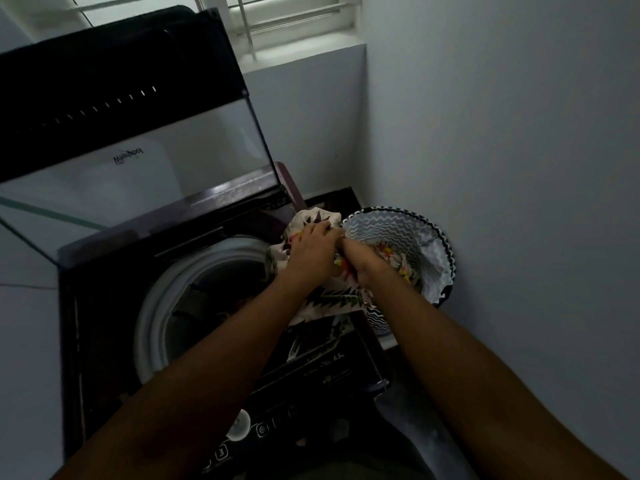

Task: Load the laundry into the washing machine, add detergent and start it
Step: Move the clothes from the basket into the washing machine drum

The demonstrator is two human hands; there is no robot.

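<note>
Loading under way — left hand point(313, 249) and right hand point(360, 261) both clutching a patterned garment point(332, 299), bunched between the zigzag laundry basket point(433, 237) and the open drum point(207, 289). Lid point(138, 161) already up. Yet to do — drop it in, add detergent, press start.
</note>
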